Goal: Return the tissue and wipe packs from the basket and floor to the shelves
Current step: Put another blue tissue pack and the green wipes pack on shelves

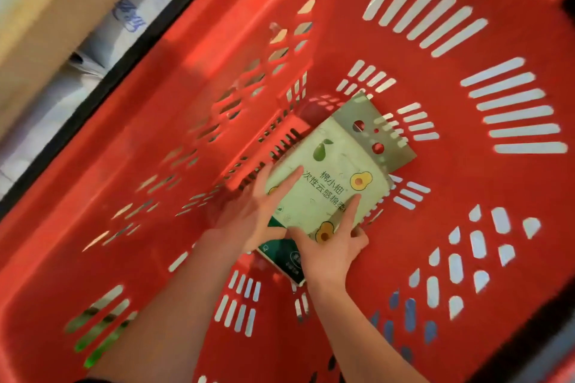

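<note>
A pale green tissue pack [337, 171] printed with avocados and a pear lies at the bottom of the red basket [435, 227]. Its grey hanger flap with punched holes points to the upper right. Both hands grip its near end: my left hand [249, 211] on the left edge with the thumb on top, my right hand [329, 249] on the lower right corner with fingers spread over the front. Partly under the pack and my right hand lies a dark green pack [280, 253].
The basket's slotted red walls rise all around the hands, and a black rim [124, 50] runs along its upper left side. Beyond that rim stand a brown cardboard box [46, 9] and white packs with blue print [130, 15].
</note>
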A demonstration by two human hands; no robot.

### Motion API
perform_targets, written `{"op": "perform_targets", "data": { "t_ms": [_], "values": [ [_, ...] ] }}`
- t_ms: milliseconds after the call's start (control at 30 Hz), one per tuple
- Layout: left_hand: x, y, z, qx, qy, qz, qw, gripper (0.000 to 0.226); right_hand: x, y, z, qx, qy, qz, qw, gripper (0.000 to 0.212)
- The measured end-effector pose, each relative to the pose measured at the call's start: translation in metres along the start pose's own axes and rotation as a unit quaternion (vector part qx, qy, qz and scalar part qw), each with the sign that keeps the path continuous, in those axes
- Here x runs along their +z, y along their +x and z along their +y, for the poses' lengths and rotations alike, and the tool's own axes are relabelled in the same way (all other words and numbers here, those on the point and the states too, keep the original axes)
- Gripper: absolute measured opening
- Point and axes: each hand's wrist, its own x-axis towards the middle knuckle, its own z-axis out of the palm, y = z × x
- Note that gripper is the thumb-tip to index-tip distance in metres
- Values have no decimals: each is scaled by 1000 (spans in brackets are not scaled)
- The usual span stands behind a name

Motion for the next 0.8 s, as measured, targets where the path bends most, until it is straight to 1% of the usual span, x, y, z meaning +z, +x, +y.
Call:
{"op": "perform_targets", "data": {
  "t_ms": [100, 200, 367, 467, 600, 700, 800],
  "values": [
    [-6, 11, -6, -9, -18, -35, 999, 113, -3, 4, -1, -10, -36, -23, 999, 111],
    [-11, 16, -6, -11, -31, -49, 998, 116, -6, 9, -3, -22, -47, -54, 997, 115],
    [-16, 16, -4, -20, -59, -47, 997, 118, -7, 11, -5, -28, -63, -46, 997, 117],
    [-19, 12, 7, -32, -36, -47, 998, 120, -10, 10, -6, -19, -54, -36, 998, 118],
    [-37, 2, 19, -59, 18, -68, 996, 120, -10, 10, -7, -3, -18, -60, 998, 124],
    [-57, -11, 25, -78, 28, -90, 993, 117, -13, 3, -18, 13, -15, -75, 997, 128],
    [-83, -38, 44, -81, 22, -95, 992, 111, -26, -16, -33, 7, -21, -86, 996, 127]
  ]
}}
